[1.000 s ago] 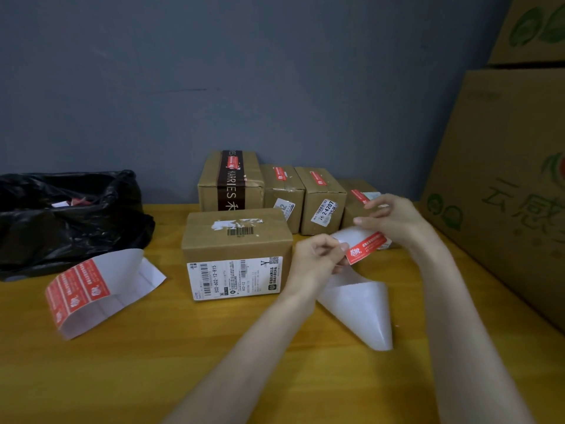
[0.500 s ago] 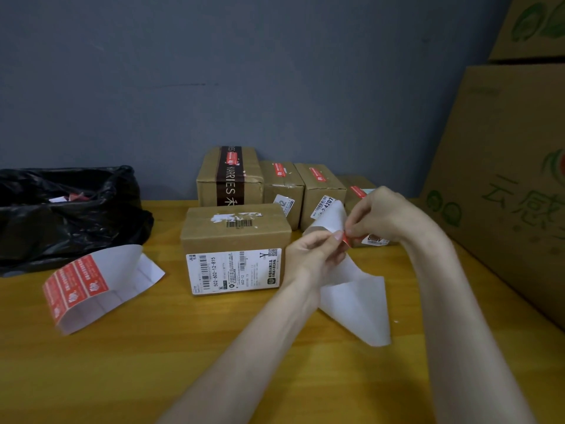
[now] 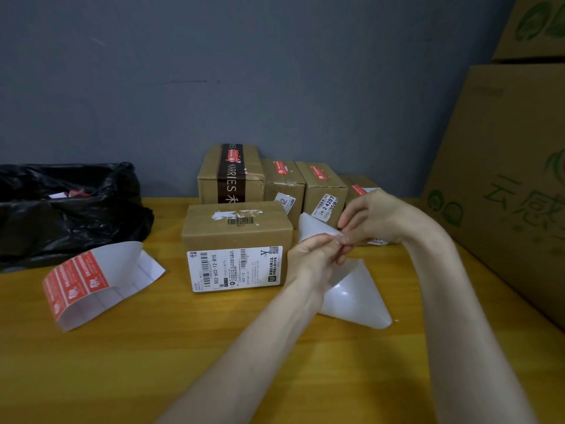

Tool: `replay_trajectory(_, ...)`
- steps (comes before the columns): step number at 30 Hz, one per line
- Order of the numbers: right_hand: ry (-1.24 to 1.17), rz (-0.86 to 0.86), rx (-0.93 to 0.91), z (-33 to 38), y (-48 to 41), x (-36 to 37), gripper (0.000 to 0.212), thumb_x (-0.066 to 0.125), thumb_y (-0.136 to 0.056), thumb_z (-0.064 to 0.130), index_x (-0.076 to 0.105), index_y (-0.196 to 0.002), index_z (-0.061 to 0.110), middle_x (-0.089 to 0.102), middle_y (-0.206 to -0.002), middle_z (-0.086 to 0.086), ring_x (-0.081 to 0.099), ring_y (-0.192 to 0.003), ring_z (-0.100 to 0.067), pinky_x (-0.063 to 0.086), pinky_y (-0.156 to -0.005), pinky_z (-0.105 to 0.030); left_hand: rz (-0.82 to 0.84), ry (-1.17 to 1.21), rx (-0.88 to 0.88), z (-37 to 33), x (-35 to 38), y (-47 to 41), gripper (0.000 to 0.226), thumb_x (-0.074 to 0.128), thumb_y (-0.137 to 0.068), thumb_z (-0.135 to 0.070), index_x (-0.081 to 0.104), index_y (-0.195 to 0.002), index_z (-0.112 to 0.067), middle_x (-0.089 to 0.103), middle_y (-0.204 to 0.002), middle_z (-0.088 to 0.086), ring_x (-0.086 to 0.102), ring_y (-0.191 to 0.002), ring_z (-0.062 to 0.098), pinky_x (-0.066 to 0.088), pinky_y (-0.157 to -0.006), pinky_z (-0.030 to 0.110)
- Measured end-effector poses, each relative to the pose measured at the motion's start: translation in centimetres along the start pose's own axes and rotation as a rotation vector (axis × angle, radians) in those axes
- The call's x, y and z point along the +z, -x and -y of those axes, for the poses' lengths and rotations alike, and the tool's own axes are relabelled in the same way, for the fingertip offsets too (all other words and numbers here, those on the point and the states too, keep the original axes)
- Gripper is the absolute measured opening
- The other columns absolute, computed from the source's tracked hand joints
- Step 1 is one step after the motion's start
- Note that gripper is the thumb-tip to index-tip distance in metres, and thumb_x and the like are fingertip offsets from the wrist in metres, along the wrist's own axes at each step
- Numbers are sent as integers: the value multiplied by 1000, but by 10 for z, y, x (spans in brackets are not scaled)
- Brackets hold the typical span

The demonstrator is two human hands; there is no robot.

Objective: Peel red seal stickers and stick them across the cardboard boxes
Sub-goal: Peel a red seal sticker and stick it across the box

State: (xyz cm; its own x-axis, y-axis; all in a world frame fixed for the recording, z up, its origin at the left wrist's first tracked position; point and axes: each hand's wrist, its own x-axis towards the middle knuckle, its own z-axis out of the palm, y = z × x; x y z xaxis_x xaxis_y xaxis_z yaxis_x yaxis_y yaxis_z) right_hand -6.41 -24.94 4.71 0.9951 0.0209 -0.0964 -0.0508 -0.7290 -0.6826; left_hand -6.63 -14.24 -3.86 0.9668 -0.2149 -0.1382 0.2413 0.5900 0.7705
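**Stock entry: seal being peeled, near box unsealed**

Item 1. Curled white sheet (image 3: 134, 267), near left on the yellow wooden table (image 3: 153, 347), carrying a block of red seal stickers (image 3: 73, 280). It lies well apart from both hands.

Item 2. Left hand (image 3: 315, 258), right of centre. Fingers curled, thumb and fingertips pinching the upper edge of a white glossy backing sheet (image 3: 354, 292), whose lower part droops onto the table.

Item 3. Right hand (image 3: 377, 221). Fingers curled, their tips meeting the left hand's at that same edge. Whether a sticker sits between them cannot be told, since the fingertips cover the spot.

Item 4. Brown cardboard box with a white shipping label (image 3: 235, 234), centre, just left of the hands. The top shows torn tape scraps and a barcode, but no red seal.

Item 5. Far row against the grey wall: a brown box banded in dark printed tape (image 3: 230, 175) and three smaller brown boxes (image 3: 284, 186) to its right, each with a red seal on top.

Item 6. Crumpled black plastic bag (image 3: 67, 209), far left. Large printed cardboard cartons (image 3: 504, 179), far right.

Judged step: lifting a sticker from its backing.

Judged hazards:
- A sharp pull could tear the sticker.
- A freed sticker could fold onto itself or cling to a finger.
- The drooping sheet could swing into the adhesive.
- On the near box, the tape scraps could stop the seal bonding flat
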Motion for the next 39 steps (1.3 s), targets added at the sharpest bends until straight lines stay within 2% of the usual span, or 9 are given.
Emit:
replay_trajectory(4, 2, -41, 7, -2, -1, 1, 20, 72, -72, -9, 64, -70, 9, 65, -73, -13, 60, -69, -23, 55, -79, -38, 4, 14, -68, -1, 0, 1, 14, 57, -87, 5, 64, -77, -2, 69, -70, 9, 68, -62, 13, 53, -62, 18)
replay_trajectory(8, 23, -61, 12, -2, -1, 2, 20, 72, -71, -8, 65, -70, 11, 67, -80, -16, 61, -70, -21, 55, -72, -31, -12, 36, -108, -1, 2, -1, 14, 54, -88, 7, 63, -79, 0, 69, -68, 10, 67, -59, 12, 53, -64, 18)
replay_trajectory(13, 61, -138, 17, -2, -1, 3, 21, 78, -67, -4, 62, -66, 9, 64, -70, -12, 58, -61, -21, 51, -55, -21, -1, 60, -126, -4, -1, -3, 14, 52, -89, 7, 63, -82, 1, 69, -67, 6, 65, -65, 11, 54, -65, 17)
replay_trajectory(18, 108, -152, 12, 0, -1, 2, 13, 76, -66, -4, 68, -70, 5, 69, -75, -20, 58, -63, -22, 50, -57, -23, -19, 66, -114, -4, -1, -4, 9, 56, -86, 6, 64, -86, 2, 69, -69, 10, 67, -58, 10, 53, -58, 16)
replay_trajectory(22, 140, -179, 21, 1, -1, 5, 15, 75, -63, -5, 70, -74, 4, 63, -61, -11, 55, -52, -19, 47, -50, -19, -44, 61, -99, -4, 1, -3, 11, 56, -85, 8, 58, -78, 1, 66, -74, 17, 66, -56, 13, 50, -52, 16)
replay_trajectory(27, 159, -206, 27, 1, -2, 6, 16, 71, -64, -6, 68, -70, 8, 65, -68, -12, 57, -58, -19, 45, -47, -16, -38, 18, -72, -5, 2, -2, 19, 56, -85, 9, 56, -70, -2, 67, -61, 12, 67, -56, 12, 49, -56, 14)
replay_trajectory(31, 177, -222, 27, -1, -3, 5, 17, 70, -64, -6, 66, -67, 10, 68, -71, -14, 59, -57, -20, 46, -44, -14, -23, 0, -64, -4, 3, 0, 19, 56, -85, 10, 56, -69, -1, 68, -59, 12, 67, -57, 13, 50, -59, 15)
replay_trajectory(34, 146, -194, 21, -1, -2, 4, 14, 73, -64, -5, 68, -73, 5, 68, -70, -15, 59, -55, -21, 52, -51, -19, -33, 10, -65, -4, 2, -2, 16, 56, -85, 10, 57, -72, 0, 67, -60, 11, 67, -55, 13, 51, -59, 16)
replay_trajectory(39, 222, -212, 6, 2, -3, 8, 13, 72, -64, -4, 66, -69, 6, 66, -64, -13, 58, -54, -21, 54, -55, -24, -50, 13, -78, -4, 2, -1, 15, 57, -84, 10, 60, -72, 2, 67, -59, 10, 66, -54, 12, 52, -61, 15)
